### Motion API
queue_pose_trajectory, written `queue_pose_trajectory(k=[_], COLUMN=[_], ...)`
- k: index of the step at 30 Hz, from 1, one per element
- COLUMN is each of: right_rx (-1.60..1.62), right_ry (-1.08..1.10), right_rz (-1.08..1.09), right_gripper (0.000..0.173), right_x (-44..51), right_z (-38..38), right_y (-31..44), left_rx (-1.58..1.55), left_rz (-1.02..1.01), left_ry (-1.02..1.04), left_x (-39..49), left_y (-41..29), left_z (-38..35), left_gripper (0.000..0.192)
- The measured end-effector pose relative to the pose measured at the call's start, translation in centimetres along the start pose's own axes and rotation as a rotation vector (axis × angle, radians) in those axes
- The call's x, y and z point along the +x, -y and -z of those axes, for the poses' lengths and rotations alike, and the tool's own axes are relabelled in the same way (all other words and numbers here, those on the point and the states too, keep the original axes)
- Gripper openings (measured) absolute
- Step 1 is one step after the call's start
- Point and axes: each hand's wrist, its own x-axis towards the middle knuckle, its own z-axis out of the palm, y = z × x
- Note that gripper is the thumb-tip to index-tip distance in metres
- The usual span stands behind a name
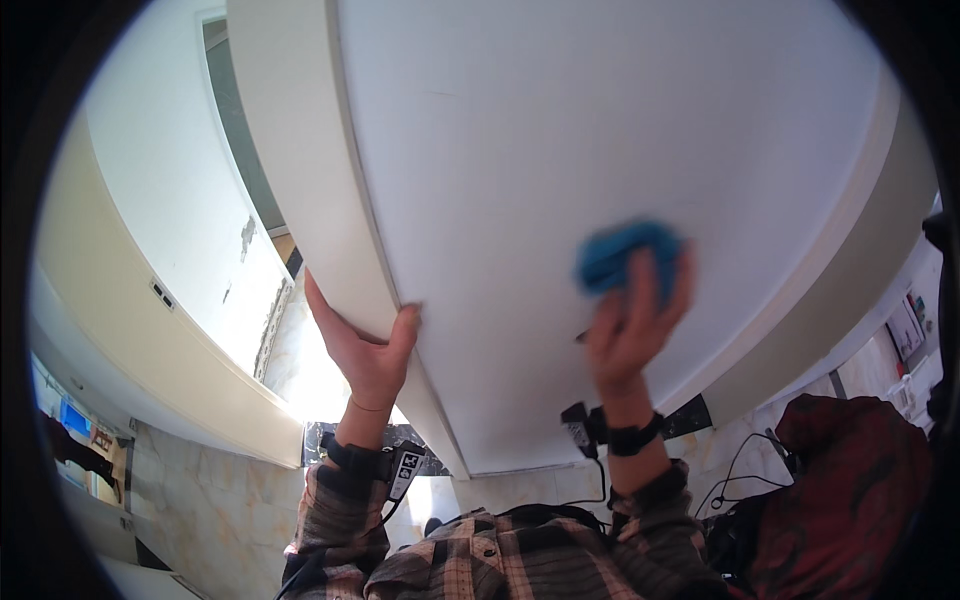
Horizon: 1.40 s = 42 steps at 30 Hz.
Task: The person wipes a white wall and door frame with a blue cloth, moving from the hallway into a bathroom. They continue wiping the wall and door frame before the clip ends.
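Note:
A wide white door (510, 180) fills the space in front of me. My left hand (367, 352) is wrapped around its thick cream edge (311, 165), the thumb on the white face and the fingers on the far side. To the right, my right hand (637, 322) holds a bunched blue cloth (630, 255) against the door's face. Hand and cloth are blurred, so the exact contact is hard to make out. A small dark spot (580, 337) shows just left of my right hand. Both wrists carry black straps with small boxed devices.
Left of the door, a doorway with a cream frame (172, 322) borders a white wall with peeling patches (247, 236). Marble-patterned tiles (217, 495) cover the floor. Someone in a dark red patterned garment (840, 480) is close at my right, beside loose black cables (739, 480).

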Motion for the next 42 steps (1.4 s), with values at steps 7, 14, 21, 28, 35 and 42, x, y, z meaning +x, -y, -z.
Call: queue_pose_trajectory(k=[7, 14, 21, 28, 35, 42], right_rx=[0.019, 0.164, 0.107, 0.268, 0.142, 0.302], right_ry=[-0.160, 0.199, -0.121, 0.183, -0.007, 0.214], right_rz=[-0.170, 0.204, -0.116, 0.343, 0.071, 0.464], right_gripper=[0.041, 0.030, 0.038, 0.037, 0.040, 0.023], right_x=[3.3, 3.4, 6.0, 4.5, 9.3, 7.0], right_z=[0.6, -2.7, -2.4, -4.4, -5.0, -4.4], right_y=[0.6, 6.1, 4.6, 7.5, 6.9, 9.5], left_rx=[-0.013, 0.030, 0.058, 0.049, 0.056, 0.021], left_rz=[-0.031, -0.052, -0.073, -0.090, -0.099, -0.129], left_ry=[-0.004, 0.018, 0.007, 0.033, 0.033, 0.049], left_x=[-0.2, -0.3, -0.3, 0.0, -0.1, -0.3], left_y=[0.1, 0.3, 0.2, 0.1, 0.3, 0.8], left_z=[-0.2, -0.2, -0.3, 0.0, -0.1, 0.1], left_gripper=[0.100, 0.103, 0.106, 0.105, 0.105, 0.109])
